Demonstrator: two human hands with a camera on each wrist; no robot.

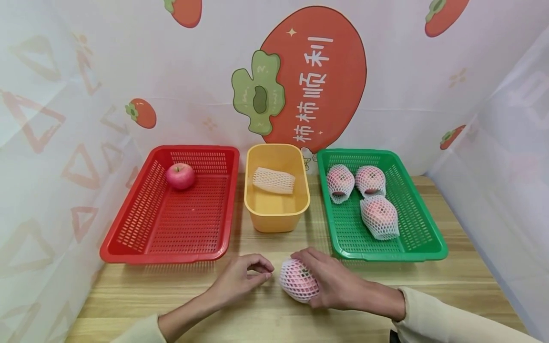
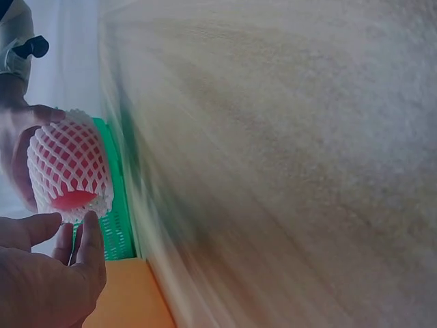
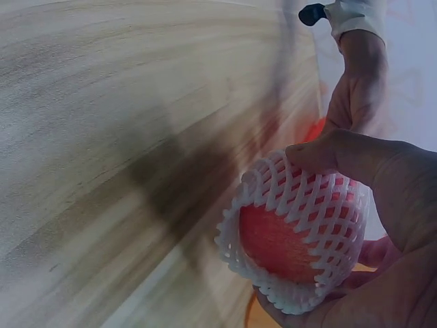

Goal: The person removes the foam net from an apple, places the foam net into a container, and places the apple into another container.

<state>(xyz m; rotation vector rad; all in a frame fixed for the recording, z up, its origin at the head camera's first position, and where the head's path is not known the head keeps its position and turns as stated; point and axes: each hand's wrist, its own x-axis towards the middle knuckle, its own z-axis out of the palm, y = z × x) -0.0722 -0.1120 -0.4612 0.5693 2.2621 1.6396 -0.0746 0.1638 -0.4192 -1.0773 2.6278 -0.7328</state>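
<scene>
In the head view my right hand (image 1: 339,281) grips an apple in a white foam net (image 1: 298,282) above the front of the table. Red skin shows through the net's open end in the right wrist view, where the thumb (image 3: 317,156) lies over the mesh. My left hand (image 1: 242,278) is just left of the apple, fingers loosely bent and holding nothing. The left wrist view has its fingertips (image 2: 91,222) close by the net's open end. A bare apple (image 1: 180,176) lies in the red basket (image 1: 188,257). Several netted apples, one of them here (image 1: 380,216), lie in the green basket (image 1: 388,256).
Between the baskets stands a yellow bin (image 1: 278,221) with an empty foam net (image 1: 273,181) inside. Behind them hangs a white backdrop (image 1: 193,71) printed with persimmons, and white sheets close off both sides. The wooden table (image 1: 266,247) runs under everything.
</scene>
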